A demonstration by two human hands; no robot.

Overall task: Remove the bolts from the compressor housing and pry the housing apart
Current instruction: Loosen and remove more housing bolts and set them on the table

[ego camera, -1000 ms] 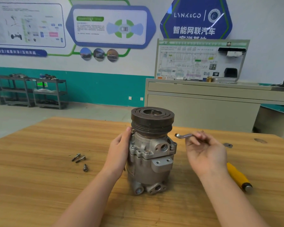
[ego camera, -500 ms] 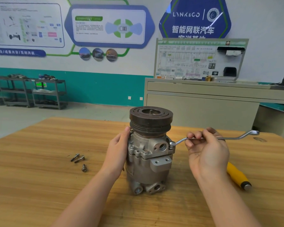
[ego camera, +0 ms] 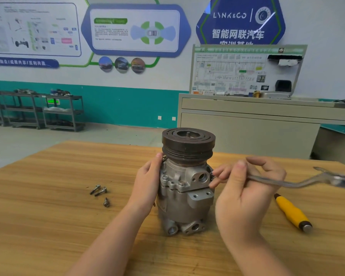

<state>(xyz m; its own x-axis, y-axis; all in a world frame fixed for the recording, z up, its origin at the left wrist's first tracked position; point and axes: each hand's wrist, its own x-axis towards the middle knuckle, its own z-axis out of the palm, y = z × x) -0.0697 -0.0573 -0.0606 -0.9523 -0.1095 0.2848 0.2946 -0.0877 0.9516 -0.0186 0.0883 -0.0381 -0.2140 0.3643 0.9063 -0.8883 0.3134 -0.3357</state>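
Steel wrench (ego camera: 299, 181), blurred, lies in the right hand (ego camera: 245, 194), whose fingers curl around its shank; its near end is hidden behind the fingers beside the compressor housing (ego camera: 184, 196). The left hand (ego camera: 147, 186) rests flat against the housing's left side, fingers fairly straight. The housing stands upright on the wooden counter (ego camera: 48, 226), dark pulley (ego camera: 188, 145) on top. Three loose bolts (ego camera: 101, 193) lie to the left, a yellow-handled tool (ego camera: 292, 213) to the right.
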